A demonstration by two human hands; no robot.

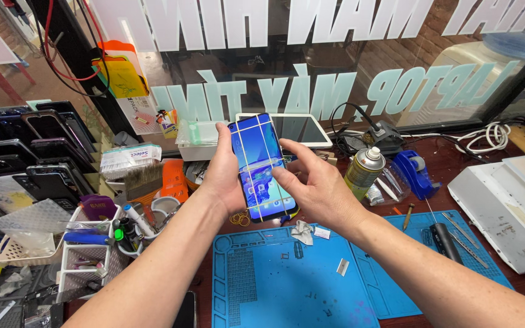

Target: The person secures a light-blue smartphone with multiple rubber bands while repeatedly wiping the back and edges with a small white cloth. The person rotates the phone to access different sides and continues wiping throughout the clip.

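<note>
the left hand (225, 177) is wrapped around the left edge of a smartphone (261, 165), fingers curled behind it and thumb along the side, holding it upright above the desk (518, 285) with its lit blue screen facing the camera. the right hand (312, 182) sits against the phone's right edge, loosely open, its fingertips resting on the glass near the middle and lower part of the screen; it steadies and presses rather than grips.

the phone is already bound with thin yellowish rubber bands (256, 159): two run lengthwise down the screen and several cross it, near the top, around the middle and near the bottom. so the banding looks largely done, judging by how evenly the screen is crossed. the screen is lit and seated in its frame as far as can be seen. what seems left is small: the right fingertips lie just where a band crosses, which suggests a band is being nudged or the glass pressed down. whether any edge is still lifted cannot be told from here.

a few spare rubber bands (239, 217) lie on the desk just below the left wrist. under the hands is a blue work mat (274, 285) with a crumpled wipe (302, 232) on it. a spray can (364, 173) and a blue tape dispenser (416, 173) stand to the right, well apart from the phone.
</note>
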